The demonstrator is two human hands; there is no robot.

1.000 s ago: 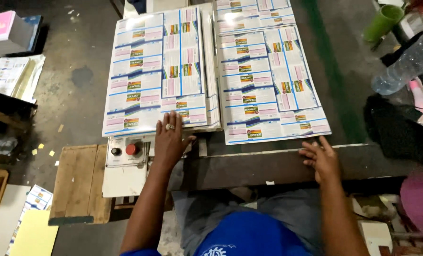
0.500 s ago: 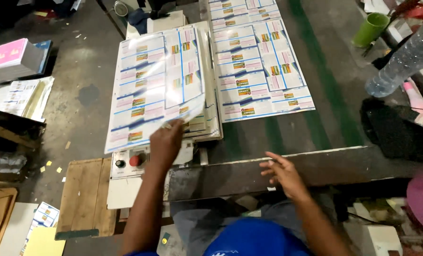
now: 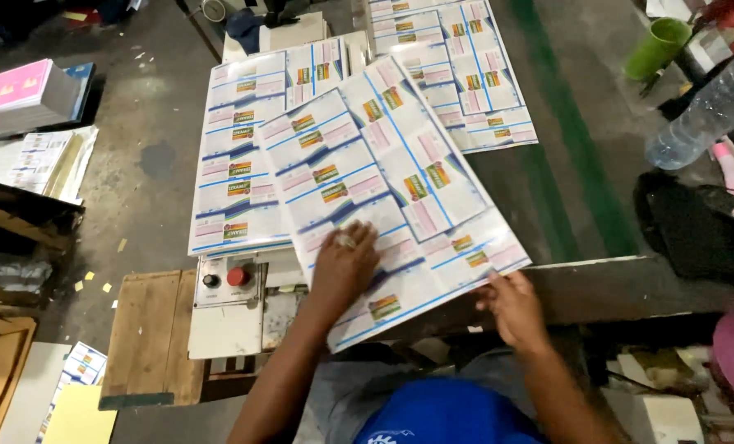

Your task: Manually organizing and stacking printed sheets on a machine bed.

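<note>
- Half a second ago the top printed sheet [image 3: 383,197] lay square on the left stack [image 3: 243,156]; now it has been pulled off, turned at an angle and drawn toward the person, so that it bridges the gap between that stack and the right stack [image 3: 465,82].
- The sheet's near edge now overhangs the dark front edge of the desk [image 3: 630,279].
- The left hand [image 3: 344,267] has moved from the stack's near edge onto the sheet; it lies palm down, fingers spread flat, pressing rather than gripping.
- The right hand [image 3: 511,308], which hovered free over the desk edge before, now pinches the sheet's near right corner, fingers curled under it and thumb on top.
- A control box with a red button [image 3: 237,276] sits just left of the left forearm.
- A green cup [image 3: 659,45] and clear plastic bottle [image 3: 704,115] stand far right.
</note>
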